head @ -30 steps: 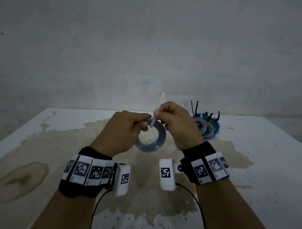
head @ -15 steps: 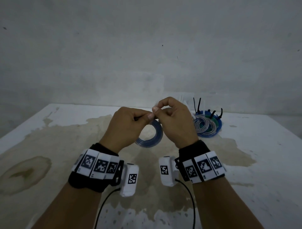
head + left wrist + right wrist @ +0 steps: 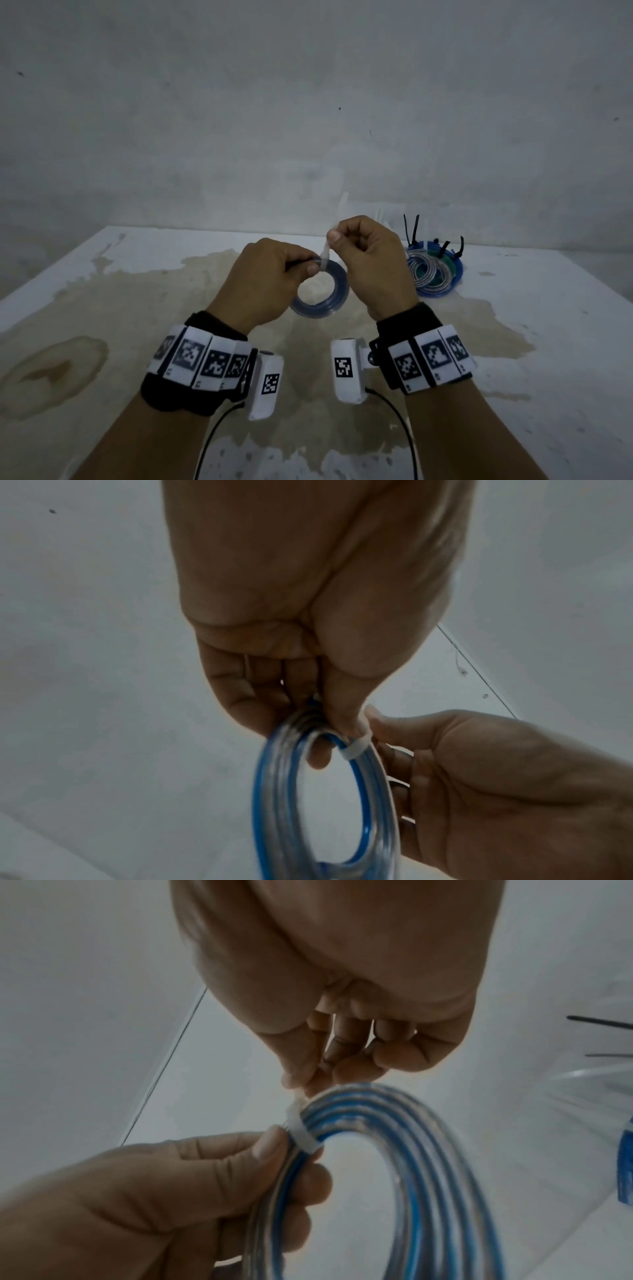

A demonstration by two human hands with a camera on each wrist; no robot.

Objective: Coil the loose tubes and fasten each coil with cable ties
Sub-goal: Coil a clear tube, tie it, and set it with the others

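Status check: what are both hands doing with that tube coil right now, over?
Left hand grips the blue tube coil at its top. Right hand pinches the white cable tie, looped round the coil. Finished coils sit apart; nothing obstructing.

My right hand fills the top of the view, its fingers curled in and its thumb and forefinger pinching the tail of a white cable tie that wraps the blue and clear tube coil. My left hand comes in from the lower left and grips the coil just beside the tie, thumb on top and fingers curled round the strands from below. At the right edge, blurred, I can make out two thin dark strips and a bit of another blue tube over the pale counter.
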